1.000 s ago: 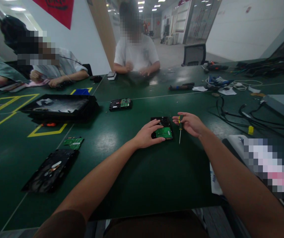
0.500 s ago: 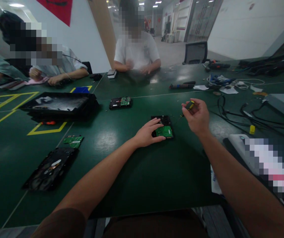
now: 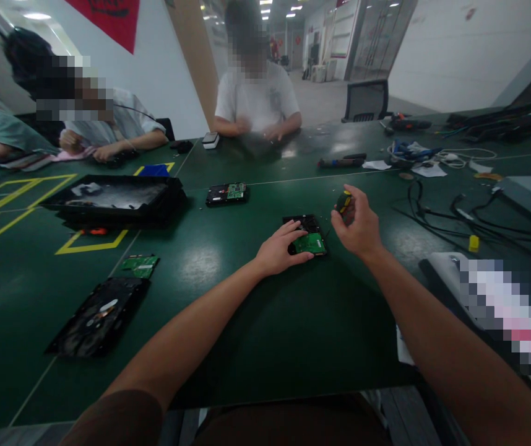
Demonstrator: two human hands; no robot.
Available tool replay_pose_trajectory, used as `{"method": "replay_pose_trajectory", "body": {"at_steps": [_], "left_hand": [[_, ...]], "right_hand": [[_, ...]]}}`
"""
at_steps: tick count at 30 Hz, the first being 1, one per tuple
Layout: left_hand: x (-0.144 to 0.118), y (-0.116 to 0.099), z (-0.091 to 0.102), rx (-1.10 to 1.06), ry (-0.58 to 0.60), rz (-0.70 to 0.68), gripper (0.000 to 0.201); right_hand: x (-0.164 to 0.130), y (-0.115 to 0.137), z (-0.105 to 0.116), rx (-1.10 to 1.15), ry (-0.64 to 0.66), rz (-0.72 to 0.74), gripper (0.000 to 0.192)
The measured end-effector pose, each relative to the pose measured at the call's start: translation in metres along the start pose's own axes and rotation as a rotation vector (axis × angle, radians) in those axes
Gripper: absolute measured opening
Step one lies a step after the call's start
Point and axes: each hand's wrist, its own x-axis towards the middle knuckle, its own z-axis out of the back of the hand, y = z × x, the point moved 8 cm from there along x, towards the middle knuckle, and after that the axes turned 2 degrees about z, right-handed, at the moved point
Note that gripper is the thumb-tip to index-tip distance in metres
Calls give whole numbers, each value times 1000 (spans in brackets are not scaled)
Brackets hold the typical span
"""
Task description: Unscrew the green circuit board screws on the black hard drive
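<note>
Hard drive (image 3: 309, 234), one, pinned flat by left hand (image 3: 278, 251); right hand (image 3: 357, 226) clenches one screwdriver (image 3: 343, 202).

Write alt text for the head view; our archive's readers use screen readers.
A person's left hand presses on a hard drive with a green circuit board on a dark green table, while the right hand holds a screwdriver beside it. Two other people sit across the table.

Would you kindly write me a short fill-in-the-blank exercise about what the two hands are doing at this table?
1. The left hand rests on a hard drive whose circuit board is ____ in colour.
2. The right hand grips a ____ with a yellow-and-black handle.
3. The hard drive lies on the ____ table.

Missing words: green; screwdriver; green
</note>
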Motion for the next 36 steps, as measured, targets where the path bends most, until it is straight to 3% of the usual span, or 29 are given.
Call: {"method": "replay_pose_trajectory", "body": {"at_steps": [7, 13, 20, 36], "left_hand": [[2, -4, 3, 7, -23, -1, 68], [0, -4, 4, -8, -52, -32, 68], [1, -4, 3, -5, -67, -45, 67], [1, -2, 2, -40, -82, 2, 69]], "right_hand": [[0, -6, -1, -65, -179, 128, 70], [-4, 1, 3, 99, -276, 189, 70], [-11, 14, -7, 212, -234, 241, 70], [-14, 8, -15, 212, -218, 231, 71]]}}
